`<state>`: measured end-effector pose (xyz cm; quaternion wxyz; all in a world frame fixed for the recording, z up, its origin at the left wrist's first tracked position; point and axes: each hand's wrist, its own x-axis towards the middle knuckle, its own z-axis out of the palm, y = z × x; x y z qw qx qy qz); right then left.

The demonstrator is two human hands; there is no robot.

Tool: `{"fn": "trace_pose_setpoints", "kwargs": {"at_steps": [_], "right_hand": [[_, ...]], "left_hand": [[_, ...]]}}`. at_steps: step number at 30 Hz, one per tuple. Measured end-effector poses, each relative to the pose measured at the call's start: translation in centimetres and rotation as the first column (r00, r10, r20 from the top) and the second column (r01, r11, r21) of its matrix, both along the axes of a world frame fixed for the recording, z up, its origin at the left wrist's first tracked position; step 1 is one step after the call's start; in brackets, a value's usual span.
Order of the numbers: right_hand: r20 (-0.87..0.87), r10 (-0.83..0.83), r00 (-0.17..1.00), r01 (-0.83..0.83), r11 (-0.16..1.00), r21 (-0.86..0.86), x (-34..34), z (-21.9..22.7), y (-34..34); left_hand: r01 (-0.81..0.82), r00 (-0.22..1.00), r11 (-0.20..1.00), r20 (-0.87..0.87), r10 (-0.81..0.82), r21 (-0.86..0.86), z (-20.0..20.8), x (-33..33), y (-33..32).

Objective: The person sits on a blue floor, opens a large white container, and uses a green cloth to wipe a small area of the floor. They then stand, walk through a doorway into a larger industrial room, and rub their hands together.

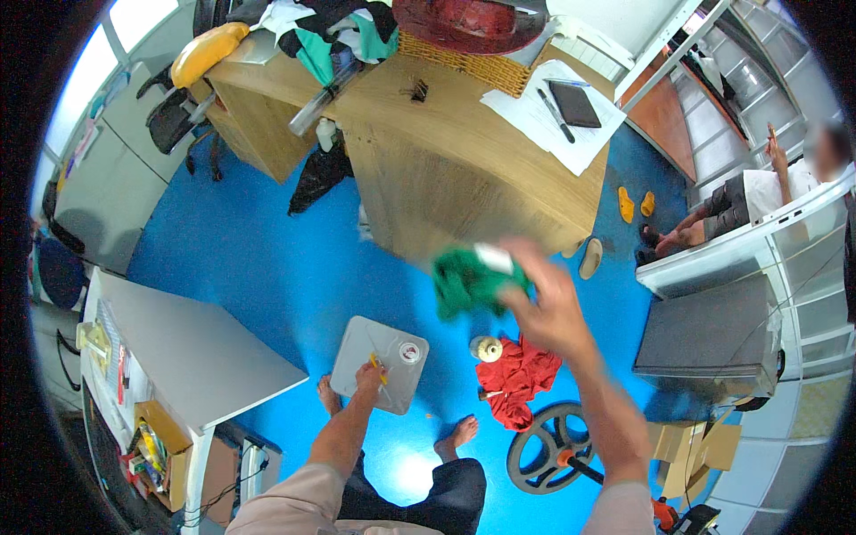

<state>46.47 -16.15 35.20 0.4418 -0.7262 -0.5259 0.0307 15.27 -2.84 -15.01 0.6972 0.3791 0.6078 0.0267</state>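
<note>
My right hand (551, 303) is raised at the centre right, smeared by motion. Its fingers grip a bunched green cloth (468, 283) with a white patch near the top. Lower down, my left hand (367, 377) is closed on a small yellow object (380, 367) whose kind I cannot make out. That hand is over a grey square board (401, 383) with rounded corners, which bears a round white-and-red mark (409, 353). To the right, a crumpled red cloth (526, 379) lies on the blue floor, with a pale-topped bottle (487, 349) at its upper left edge.
A spoked wheel (532, 446) lies beside the red cloth. Ahead stands a wooden desk (428, 152) with papers and a basket (464, 64). A white table (201, 343) is at left. At right are a grey cabinet (709, 334), cardboard boxes (700, 450) and a seated person (758, 196).
</note>
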Motion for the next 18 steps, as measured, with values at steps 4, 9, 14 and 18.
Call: {"fn": "trace_pose_setpoints", "kwargs": {"at_steps": [4,9,14,18], "right_hand": [[0.15,-0.154,0.977,0.151,0.988,0.035,6.5,0.4,9.8],[0.068,-0.405,0.912,0.404,0.914,0.028,11.7,-2.4,14.9],[0.121,-0.5,0.858,0.507,0.861,-0.04,13.5,-2.8,16.5],[0.113,-0.561,0.82,0.571,0.817,-0.078,12.2,-2.7,17.8]], "left_hand": [[-0.039,0.987,0.959,0.14,0.081,-0.28,2.0,1.1,0.5],[0.044,0.99,0.916,0.142,0.014,-0.4,4.1,0.0,2.4],[-0.009,1.0,0.903,0.002,0.011,-0.43,8.8,3.1,1.8],[-0.178,0.984,0.882,-0.058,0.17,-0.436,6.6,2.7,1.0]]}}
